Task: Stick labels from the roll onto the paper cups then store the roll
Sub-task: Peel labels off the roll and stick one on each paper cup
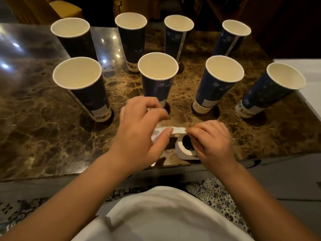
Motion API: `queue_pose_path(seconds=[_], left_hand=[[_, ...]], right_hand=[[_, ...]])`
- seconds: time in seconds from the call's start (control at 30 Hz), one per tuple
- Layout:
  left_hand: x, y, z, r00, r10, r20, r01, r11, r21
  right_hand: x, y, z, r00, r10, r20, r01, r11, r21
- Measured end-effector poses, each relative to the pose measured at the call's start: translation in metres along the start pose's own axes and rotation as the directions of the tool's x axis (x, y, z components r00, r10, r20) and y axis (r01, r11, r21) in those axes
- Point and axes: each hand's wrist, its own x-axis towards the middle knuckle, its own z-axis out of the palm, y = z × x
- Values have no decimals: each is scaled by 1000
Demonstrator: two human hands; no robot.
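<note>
Near the table's [43, 136] front edge, the right hand [213, 145] has its fingers [192, 132] pinched on the free end of a white label strip [178, 129]; the label roll [184, 150] lies beneath it, partly hidden by the palm. The left hand [139, 129] grips the strip's other end, thumb pressed on it, curled fingers blurred and hiding what they touch. Beyond, eight dark blue paper cups [218, 82] stand upright in two rows of four toward the far edge. Pale patches near three bases are hard to identify.
</note>
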Motion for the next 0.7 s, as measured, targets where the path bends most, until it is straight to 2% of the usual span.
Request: queue_pose_path(seconds=[0.03,0.07,0.13,0.2,0.27,0.3,0.33,0.4,0.43,0.47,0.53,0.6,0.63,0.7], left_hand=[[2,1,0,996,77,54,-78,997,20],[5,2,2,985,81,154,-84,996,18],[10,2,8,920,-94,380,95,995,17],[11,-3,16,790,-287,541,342,940,-1],[11,-7,21,666,-356,655,526,847,-75],[10,-9,22,622,-380,685,622,771,-137],[9,-9,23,566,-418,710,733,649,-202],[8,-8,22,405,-448,797,909,289,-300],[7,-7,22,347,-424,836,938,151,-312],[5,-6,21,328,-404,854,944,98,-316],[2,-5,22,355,-421,835,934,127,-333],[1,-6,20,439,-471,766,898,255,-358],[0,-6,19,479,-477,737,875,324,-359],[0,-7,17,538,-455,710,834,409,-370]], right_hand=[[0,0,0,1000,-18,-5,18,1000,-11],[1,-1,-1,999,-35,-8,34,999,-19],[1,0,0,999,-39,-15,39,999,-24],[1,1,0,1000,1,-22,-1,1000,-18],[0,-1,0,998,49,-38,-50,999,-10],[0,-3,0,997,70,-44,-71,997,-6],[0,-3,0,995,90,-40,-90,996,2],[0,-4,-1,992,124,-28,-124,992,11],[0,-4,-1,990,139,-21,-138,990,18],[1,-7,-2,988,157,-12,-156,987,34],[7,-17,-8,972,234,-11,-230,964,129],[19,-31,-20,947,321,-2,-309,912,271],[25,-37,-27,949,315,26,-308,903,299],[36,-45,-38,964,214,157,-245,945,217]])
